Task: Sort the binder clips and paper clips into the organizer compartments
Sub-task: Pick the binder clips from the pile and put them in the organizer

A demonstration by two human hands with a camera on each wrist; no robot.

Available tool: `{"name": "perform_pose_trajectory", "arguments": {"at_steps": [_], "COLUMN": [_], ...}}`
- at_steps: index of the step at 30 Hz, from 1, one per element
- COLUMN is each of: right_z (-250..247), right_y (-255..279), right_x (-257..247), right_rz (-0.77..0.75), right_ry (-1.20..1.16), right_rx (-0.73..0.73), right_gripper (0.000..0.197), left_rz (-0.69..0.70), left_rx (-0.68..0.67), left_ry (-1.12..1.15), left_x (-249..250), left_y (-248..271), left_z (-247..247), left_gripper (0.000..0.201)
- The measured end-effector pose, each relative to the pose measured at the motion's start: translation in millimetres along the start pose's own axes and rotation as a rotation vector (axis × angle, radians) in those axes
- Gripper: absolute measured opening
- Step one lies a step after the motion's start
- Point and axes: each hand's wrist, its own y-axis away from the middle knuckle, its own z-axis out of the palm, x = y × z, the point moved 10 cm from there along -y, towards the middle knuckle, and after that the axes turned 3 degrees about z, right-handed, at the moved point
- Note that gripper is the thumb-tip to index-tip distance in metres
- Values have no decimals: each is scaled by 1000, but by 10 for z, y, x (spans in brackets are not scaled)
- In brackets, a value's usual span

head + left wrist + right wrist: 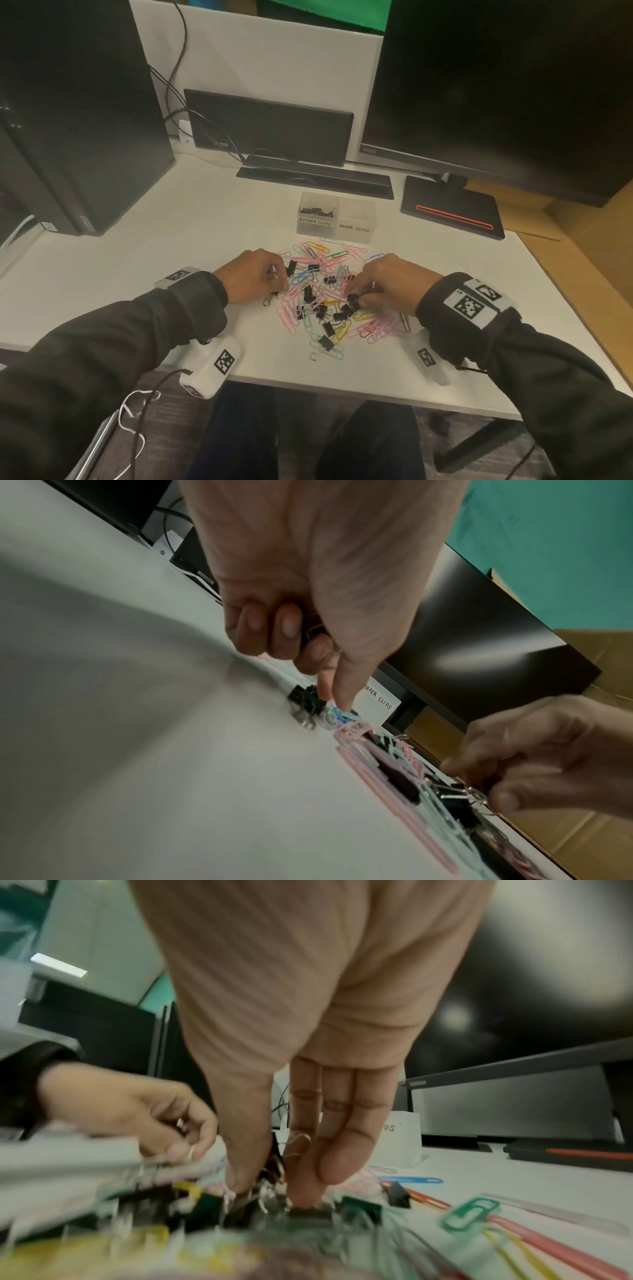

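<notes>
A mixed pile of coloured paper clips [308, 298] and black binder clips [328, 329] lies mid-table. Behind it stands the clear organizer [337, 226]; its left compartment, labelled BINDER CLIPS [317, 210], holds several black clips, and nothing shows in the right one, labelled PAPER CLIPS [356, 214]. My left hand [270, 277] is at the pile's left edge. Its curled fingers hold black binder clips [313, 634] in the palm, while forefinger and thumb [334, 696] reach down beside a binder clip [303, 700]. My right hand [356, 296] pinches a binder clip [274, 1177] at the pile's right side.
A dark computer tower [78, 120] stands at left and a large monitor [496, 85] at right, with its base [452, 209] beside the organizer. A flat black device [270, 126] and cables [178, 85] sit at the back. One binder clip [322, 344] lies near the front edge.
</notes>
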Motion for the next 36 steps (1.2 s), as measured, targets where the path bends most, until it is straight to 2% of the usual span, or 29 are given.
{"name": "perform_pose_trajectory", "arguments": {"at_steps": [5, 11, 13, 15, 18, 21, 25, 27, 29, 33, 36], "right_z": [118, 86, 50, -70, -297, -499, -734, -828, -899, -1016, -1029], "right_y": [-14, -55, -64, -51, 19, 63, -25, -111, -201, -415, -630], "right_x": [-3, 29, 98, 182, 357, 488, 565, 578, 571, 551, 532], "right_rz": [7, -4, 16, 41, 109, 160, 209, 224, 237, 266, 278], "right_ry": [88, 149, 88, -47, -277, -414, -470, -475, -480, -451, -494], "right_rx": [12, 67, 86, 168, 288, 339, 386, 414, 445, 527, 517], "right_gripper": [33, 18, 19, 17, 12, 8, 6, 7, 8, 12, 11], "left_rz": [-12, 11, 5, -39, -186, -298, -298, -289, -284, -237, -261], "left_rx": [34, 75, 98, 117, 133, 99, 142, 195, 239, 151, 126], "left_ry": [50, 152, 224, 312, 417, 559, 677, 649, 497, 113, 192], "left_x": [52, 189, 240, 281, 279, 302, 442, 544, 609, 574, 435], "left_y": [-39, -171, -204, -228, -306, -469, -869, -1078, -1227, -1435, -1463], "left_z": [-38, -157, -223, -288, -379, -436, -615, -710, -771, -641, -546], "left_gripper": [10, 18, 20, 24, 27, 19, 30, 23, 12, 24, 27]}}
